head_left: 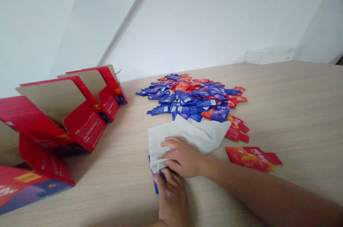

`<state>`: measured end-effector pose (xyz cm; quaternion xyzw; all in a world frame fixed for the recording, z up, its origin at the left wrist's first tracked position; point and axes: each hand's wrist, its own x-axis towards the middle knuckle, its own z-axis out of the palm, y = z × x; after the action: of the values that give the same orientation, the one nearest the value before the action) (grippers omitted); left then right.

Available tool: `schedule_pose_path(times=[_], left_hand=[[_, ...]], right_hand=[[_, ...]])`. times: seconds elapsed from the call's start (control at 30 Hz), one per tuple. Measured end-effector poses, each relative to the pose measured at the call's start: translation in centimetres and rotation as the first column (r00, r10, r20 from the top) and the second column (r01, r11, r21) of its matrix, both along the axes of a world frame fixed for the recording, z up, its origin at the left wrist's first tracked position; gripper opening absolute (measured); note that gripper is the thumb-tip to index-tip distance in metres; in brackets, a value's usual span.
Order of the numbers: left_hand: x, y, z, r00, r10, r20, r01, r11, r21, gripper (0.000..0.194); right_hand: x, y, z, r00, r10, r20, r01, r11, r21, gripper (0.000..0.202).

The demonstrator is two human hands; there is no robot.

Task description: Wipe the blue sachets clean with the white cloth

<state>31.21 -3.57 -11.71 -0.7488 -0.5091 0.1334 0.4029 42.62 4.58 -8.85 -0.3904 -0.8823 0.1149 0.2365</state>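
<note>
Over a blue pouch [156,186] on the table lies a white cloth [187,130]. My right hand [183,157] grips the cloth from above and presses it down, its fingers bent and slightly apart. Just below, my left hand [173,193] is closed on the pouch's near end, by the cloth's lower corner. Most of this pouch is hidden under the cloth and fingers. A single red pouch [250,158] with orange fruit printed on it lies to the right, beside my right forearm.
Beyond the cloth spreads a heap of blue and red pouches [184,100]. Several open red cardboard boxes [83,127] stand in a row along the left. A white object [261,57] sits at the far right, against the wall.
</note>
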Motion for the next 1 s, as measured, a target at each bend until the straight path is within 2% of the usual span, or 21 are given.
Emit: schedule_pose_path(times=[0.13,0.3,0.4,0.5,0.67,0.77,1.0], left_hand=[[0.0,0.07,-0.09,1.0,0.011,0.016,-0.011,1.0,-0.014,0.036],[-0.25,0.05,-0.41,1.0,0.01,-0.014,-0.01,1.0,0.0,0.035],[-0.37,0.02,-0.49,1.0,-0.007,0.001,0.007,1.0,0.003,0.034],[-0.39,0.06,-0.5,1.0,-0.019,0.023,0.019,1.0,0.004,0.034],[-0.28,0.21,-0.59,1.0,-0.018,0.008,0.018,1.0,-0.02,0.037],[-0.33,0.26,-0.66,0.998,-0.032,0.061,0.033,0.999,-0.02,0.037],[-0.53,0.15,-0.59,0.998,-0.037,0.054,0.037,0.999,0.006,0.034]], right_hand=[[-0.02,0.03,-0.01,1.0,0.023,-0.004,-0.023,1.0,0.009,0.026],[-0.32,0.13,-0.19,0.993,-0.122,-0.003,0.122,0.992,-0.021,0.025],[-0.4,0.16,-0.26,0.987,-0.161,0.005,0.161,0.987,-0.026,0.026],[-0.29,0.14,-0.2,0.992,-0.128,0.0,0.128,0.992,-0.017,0.025],[0.01,0.03,-0.03,1.0,0.012,0.001,-0.012,1.0,0.017,0.025],[-0.01,0.02,-0.04,1.0,0.025,-0.002,-0.025,0.999,0.02,0.026],[-0.49,0.21,-0.22,0.986,-0.168,0.006,0.168,0.986,-0.02,0.026]])
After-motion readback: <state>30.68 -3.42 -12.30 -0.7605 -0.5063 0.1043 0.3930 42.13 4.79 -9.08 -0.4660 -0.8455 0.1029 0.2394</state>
